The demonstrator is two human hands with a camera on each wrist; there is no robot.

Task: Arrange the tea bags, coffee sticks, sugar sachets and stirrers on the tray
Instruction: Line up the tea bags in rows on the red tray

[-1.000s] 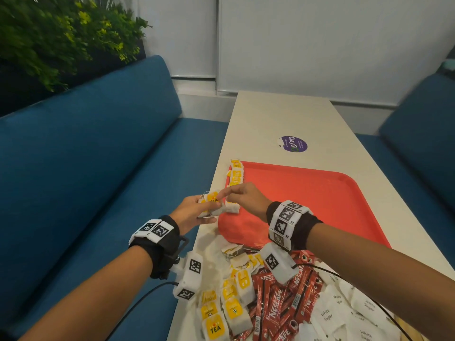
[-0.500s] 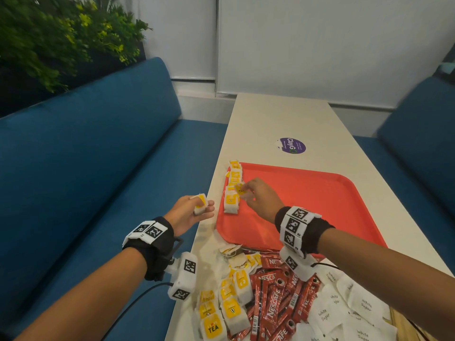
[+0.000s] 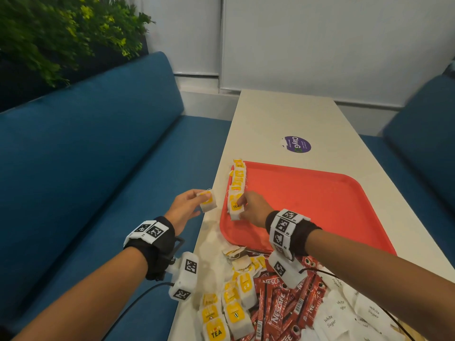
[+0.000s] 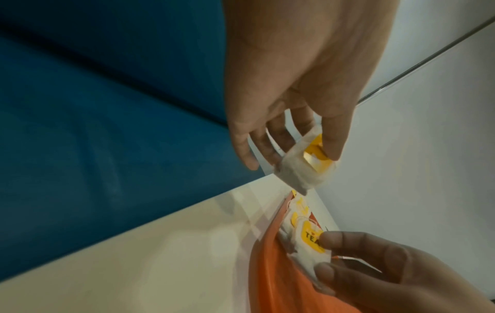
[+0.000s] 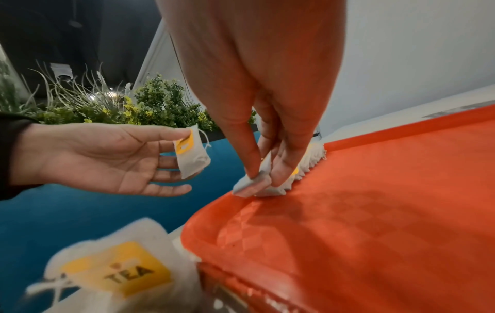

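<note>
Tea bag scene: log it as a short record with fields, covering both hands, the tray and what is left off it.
left hand: holds one spare tea bag beside the tray
right hand: pinches the nearest tea bag of the row
row of tea bags: along the tray's left edge
tray: red, otherwise bare
off tray: loose tea bags, coffee sticks, sugar sachets
stirrers: not identifiable

Both forearms bare. Black wristband (image 3: 160, 242) on left, black wristband (image 3: 299, 233) on right, each wrapped with white plates bearing square black-and-white markers. White camera block (image 3: 184, 276) hangs at 6 o'clock under left wrist, another camera block (image 3: 285, 268) under right; thin black cables trail off.
</note>
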